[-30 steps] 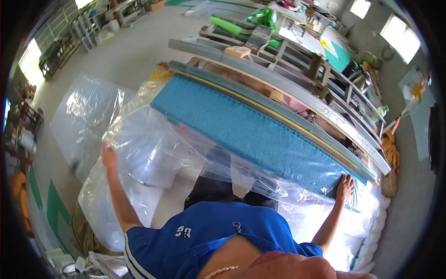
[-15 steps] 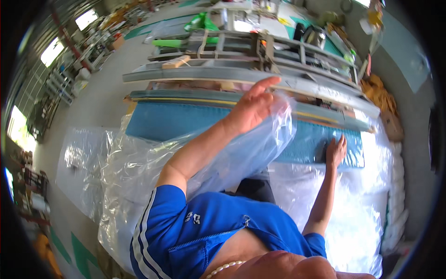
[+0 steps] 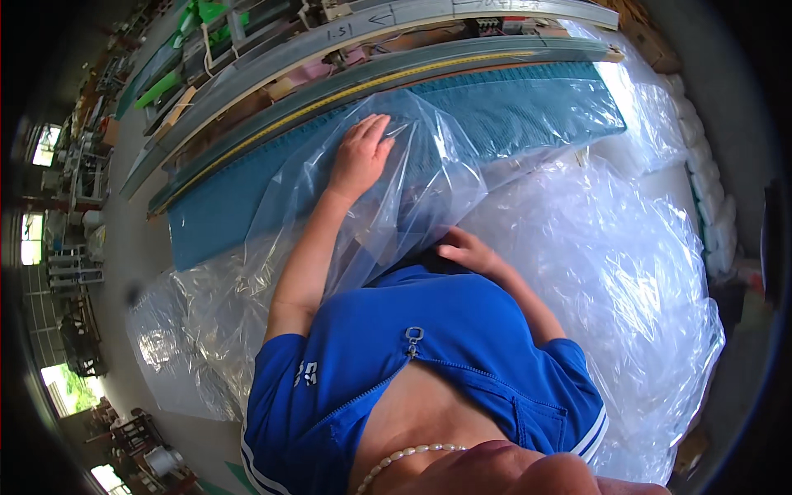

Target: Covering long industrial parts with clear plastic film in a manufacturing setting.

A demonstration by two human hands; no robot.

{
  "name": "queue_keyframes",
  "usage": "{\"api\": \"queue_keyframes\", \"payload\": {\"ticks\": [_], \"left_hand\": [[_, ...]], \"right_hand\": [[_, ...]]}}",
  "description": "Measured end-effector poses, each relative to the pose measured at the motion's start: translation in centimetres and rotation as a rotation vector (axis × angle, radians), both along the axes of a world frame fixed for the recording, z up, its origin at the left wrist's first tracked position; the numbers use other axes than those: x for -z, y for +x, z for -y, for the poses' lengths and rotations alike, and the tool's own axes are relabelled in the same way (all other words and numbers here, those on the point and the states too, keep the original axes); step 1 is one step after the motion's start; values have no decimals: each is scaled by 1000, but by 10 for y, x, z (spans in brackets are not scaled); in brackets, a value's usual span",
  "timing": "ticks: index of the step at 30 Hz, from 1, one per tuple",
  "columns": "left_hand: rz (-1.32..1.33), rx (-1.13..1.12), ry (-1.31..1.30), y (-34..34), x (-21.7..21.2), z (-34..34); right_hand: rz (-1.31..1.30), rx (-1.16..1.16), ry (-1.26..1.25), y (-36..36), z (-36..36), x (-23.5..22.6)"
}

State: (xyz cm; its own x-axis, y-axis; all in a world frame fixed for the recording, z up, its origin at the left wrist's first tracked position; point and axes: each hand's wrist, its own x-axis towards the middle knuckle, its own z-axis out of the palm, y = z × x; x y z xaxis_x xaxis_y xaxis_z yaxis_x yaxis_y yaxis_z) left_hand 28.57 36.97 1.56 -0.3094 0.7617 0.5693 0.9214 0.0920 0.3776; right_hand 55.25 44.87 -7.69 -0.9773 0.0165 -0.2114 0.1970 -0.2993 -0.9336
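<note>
A clear plastic film point(image 3: 417, 169) lies in loose folds over the middle of a long teal ribbed panel point(image 3: 528, 115). My left hand point(image 3: 360, 157) rests on the film with its fingers stretched out and its thumb a little apart. Close to my waist, my right hand point(image 3: 470, 250) is closed at the film's near edge. Some of its fingertips are hidden in the dark fold there. The panel's right end shows a glossy clear covering, and its left part is bare of the raised folds.
Beyond the panel runs a bench edge with a yellow measuring tape point(image 3: 330, 97), then a grey metal beam point(image 3: 355, 31). A big heap of clear plastic point(image 3: 594, 272) spreads at the right. More plastic sheeting point(image 3: 190, 330) lies on the floor at the left.
My left hand has come down from its raised position onto the film. My right hand has left the panel's right end and moved in toward my waist. The view has turned and moved nearer.
</note>
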Motion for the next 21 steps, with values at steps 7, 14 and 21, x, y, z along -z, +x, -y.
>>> {"api": "queue_keyframes", "payload": {"ticks": [7, 14, 21], "left_hand": [[-426, -197, 72, -11, -17, 19], [-259, -321, -152, -18, -12, 49], [-235, -53, -101, -2, -11, 32]], "right_hand": [[-158, 549, -671, -68, 27, -9], [-549, 1267, 1756, 38, -201, -153], [428, 782, 2330, 74, -326, -129]]}}
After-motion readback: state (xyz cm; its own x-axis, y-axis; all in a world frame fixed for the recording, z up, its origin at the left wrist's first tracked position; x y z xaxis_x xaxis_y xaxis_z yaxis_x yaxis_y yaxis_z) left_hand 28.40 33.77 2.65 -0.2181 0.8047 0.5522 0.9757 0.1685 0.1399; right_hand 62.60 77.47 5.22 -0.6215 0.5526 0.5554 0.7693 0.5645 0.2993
